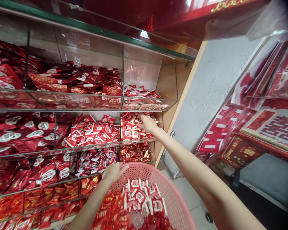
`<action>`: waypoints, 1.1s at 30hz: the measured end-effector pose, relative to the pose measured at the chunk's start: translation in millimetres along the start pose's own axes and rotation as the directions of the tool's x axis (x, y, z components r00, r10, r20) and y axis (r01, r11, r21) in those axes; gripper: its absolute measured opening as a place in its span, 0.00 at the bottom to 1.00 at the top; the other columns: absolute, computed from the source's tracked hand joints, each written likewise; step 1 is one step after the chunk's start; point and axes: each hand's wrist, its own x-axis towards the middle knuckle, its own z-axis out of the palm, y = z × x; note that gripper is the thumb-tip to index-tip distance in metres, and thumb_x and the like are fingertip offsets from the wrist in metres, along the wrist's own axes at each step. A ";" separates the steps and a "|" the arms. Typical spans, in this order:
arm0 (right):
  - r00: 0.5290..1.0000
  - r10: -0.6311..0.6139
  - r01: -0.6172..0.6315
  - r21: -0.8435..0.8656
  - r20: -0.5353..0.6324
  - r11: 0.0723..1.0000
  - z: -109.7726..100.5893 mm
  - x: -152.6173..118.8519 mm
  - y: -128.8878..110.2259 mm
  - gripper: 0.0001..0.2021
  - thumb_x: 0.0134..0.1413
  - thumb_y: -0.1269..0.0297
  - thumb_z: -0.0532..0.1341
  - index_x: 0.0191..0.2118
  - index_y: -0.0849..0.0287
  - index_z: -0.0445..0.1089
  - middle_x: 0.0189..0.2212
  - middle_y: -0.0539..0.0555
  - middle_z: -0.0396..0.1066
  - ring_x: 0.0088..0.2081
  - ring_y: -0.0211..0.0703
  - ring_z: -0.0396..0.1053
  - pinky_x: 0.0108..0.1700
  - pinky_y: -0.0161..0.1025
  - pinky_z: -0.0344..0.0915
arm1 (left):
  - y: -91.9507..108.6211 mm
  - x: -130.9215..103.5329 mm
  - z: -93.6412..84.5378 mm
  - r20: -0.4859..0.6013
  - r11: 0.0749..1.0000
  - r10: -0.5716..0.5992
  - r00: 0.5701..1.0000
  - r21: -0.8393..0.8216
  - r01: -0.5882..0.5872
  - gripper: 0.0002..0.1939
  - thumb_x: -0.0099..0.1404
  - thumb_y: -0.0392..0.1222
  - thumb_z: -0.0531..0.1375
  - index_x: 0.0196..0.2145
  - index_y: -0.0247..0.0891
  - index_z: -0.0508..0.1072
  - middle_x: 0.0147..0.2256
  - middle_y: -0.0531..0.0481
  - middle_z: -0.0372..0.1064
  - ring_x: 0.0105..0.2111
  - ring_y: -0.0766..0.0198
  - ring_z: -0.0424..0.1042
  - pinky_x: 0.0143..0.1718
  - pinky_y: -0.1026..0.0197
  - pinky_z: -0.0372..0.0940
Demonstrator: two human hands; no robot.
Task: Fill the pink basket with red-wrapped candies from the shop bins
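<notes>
My left hand grips the far-left rim of a pink perforated plastic basket, its thumb lying along the edge. Small red packets with white borders lie in the basket, beside orange-red packets with gold print and dark red ones. My right hand reaches into a glass-fronted shelf compartment at the right end. Its fingers are curled down onto the red-and-white packets there; whether a packet is between them is hidden.
Glass dividers and a glass front edge bound the compartments. Neighbouring ones hold more red packets. A wooden side panel ends the shelf at right. Beyond a grey wall stand red paper decorations and a grey-black chair.
</notes>
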 end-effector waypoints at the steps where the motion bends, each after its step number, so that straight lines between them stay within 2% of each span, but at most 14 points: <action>1: 1.000 0.003 -0.003 -0.011 0.008 1.000 -0.7 0.8 -1.0 0.17 0.50 0.66 0.59 0.48 0.60 0.62 0.44 0.58 0.69 0.46 0.47 0.65 0.43 0.38 0.59 | -0.3 0.3 0.5 -0.001 1.000 -0.001 1.000 0.003 0.001 0.34 0.58 0.69 0.39 0.36 0.41 0.72 0.36 0.42 0.75 0.37 0.54 0.73 0.35 0.59 0.63; 7: 0.999 0.034 -0.034 0.000 0.029 0.999 -0.1 4.6 -2.4 0.17 0.49 0.66 0.60 0.47 0.61 0.62 0.41 0.58 0.70 0.43 0.47 0.67 0.41 0.37 0.59 | -2.4 2.6 4.4 0.005 1.000 -0.003 1.000 0.011 0.003 0.35 0.57 0.70 0.39 0.36 0.42 0.73 0.36 0.42 0.74 0.36 0.56 0.73 0.35 0.60 0.63; 13: 0.998 -0.004 0.016 0.188 -0.064 0.982 5.1 5.8 4.7 0.17 0.47 0.66 0.61 0.45 0.62 0.63 0.41 0.57 0.69 0.42 0.44 0.66 0.42 0.36 0.59 | -3.1 2.9 4.8 -0.012 1.000 0.007 1.000 0.010 -0.007 0.36 0.57 0.70 0.38 0.36 0.42 0.73 0.35 0.43 0.74 0.35 0.55 0.73 0.33 0.60 0.62; 18: 0.987 0.004 0.068 0.448 -0.158 0.892 6.7 6.8 8.5 0.18 0.42 0.64 0.64 0.42 0.63 0.64 0.37 0.54 0.69 0.37 0.40 0.66 0.40 0.37 0.61 | -1.8 2.4 3.2 0.005 1.000 -0.004 1.000 0.010 0.004 0.36 0.57 0.70 0.39 0.37 0.41 0.73 0.35 0.42 0.74 0.36 0.54 0.73 0.33 0.59 0.62; 22: 0.978 0.007 0.128 0.631 -0.206 0.765 6.3 -3.7 6.7 0.19 0.40 0.63 0.65 0.39 0.62 0.61 0.36 0.52 0.67 0.33 0.36 0.64 0.35 0.35 0.61 | -0.6 2.6 2.0 -0.003 1.000 -0.006 1.000 0.016 0.006 0.35 0.57 0.69 0.40 0.39 0.41 0.73 0.37 0.41 0.75 0.38 0.53 0.73 0.36 0.58 0.63; 25: 0.980 -0.006 0.148 0.714 -0.198 0.684 3.0 -29.0 4.3 0.18 0.41 0.62 0.65 0.38 0.60 0.59 0.34 0.49 0.64 0.26 0.31 0.60 0.30 0.33 0.59 | -0.1 2.3 1.6 0.002 1.000 -0.003 1.000 0.022 0.003 0.35 0.57 0.69 0.39 0.38 0.42 0.73 0.36 0.42 0.75 0.38 0.52 0.73 0.36 0.57 0.63; 29: 0.993 -0.018 0.104 0.776 -0.118 0.622 -4.1 -86.6 -1.4 0.17 0.46 0.60 0.62 0.41 0.58 0.58 0.30 0.45 0.60 0.23 0.30 0.56 0.26 0.32 0.56 | -0.4 2.5 2.6 -0.002 1.000 -0.003 1.000 0.016 0.003 0.36 0.57 0.70 0.39 0.38 0.42 0.73 0.36 0.41 0.75 0.38 0.52 0.73 0.36 0.57 0.63; 31: 0.998 -0.045 0.059 0.802 -0.041 0.595 -0.4 -121.0 -5.9 0.16 0.48 0.60 0.62 0.41 0.57 0.58 0.29 0.45 0.59 0.24 0.31 0.56 0.26 0.31 0.55 | -0.6 3.1 3.3 0.003 1.000 -0.008 1.000 0.012 0.008 0.36 0.57 0.70 0.39 0.39 0.42 0.73 0.37 0.41 0.74 0.38 0.52 0.73 0.36 0.57 0.63; 33: 0.988 -0.110 -0.020 0.804 0.106 0.595 15.0 -156.5 -10.4 0.14 0.48 0.62 0.62 0.39 0.57 0.59 0.29 0.46 0.59 0.27 0.32 0.57 0.27 0.31 0.55 | -0.9 3.6 3.8 0.011 1.000 -0.015 1.000 0.015 0.015 0.36 0.56 0.70 0.40 0.39 0.42 0.73 0.37 0.41 0.74 0.37 0.52 0.73 0.36 0.57 0.63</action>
